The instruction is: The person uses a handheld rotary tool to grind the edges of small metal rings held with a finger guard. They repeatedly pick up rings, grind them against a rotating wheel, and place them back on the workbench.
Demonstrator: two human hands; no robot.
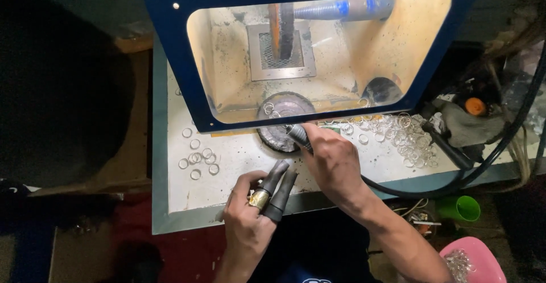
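- Black rubber sleeves cover two fingers [280, 187] of the left hand [250, 220]; a gold-coloured ring [259, 199] sits on one sleeved finger, near its base. Those fingers are stretched out, clamping nothing, pointing up and right toward the round pad [280, 125].
- Right hand [333, 160] has its fingers closed round a rotary handpiece [297, 135]. Long axis runs from lower right to upper left, tip aimed at the pad under the blue hood [170, 61]; black cable [421, 189] trails off right.
- Ring lies just in front of the counter [239, 169] edge, apart from the tool tip.
- Progress, as a judgement: work on this ring looks mid-way. Small group of loose rings [198, 159] lies left, larger heap [406, 138] right; which are finished cannot be told.
- Pink bowl [475, 260] of more pieces at lower right, green cup [462, 208] beside.
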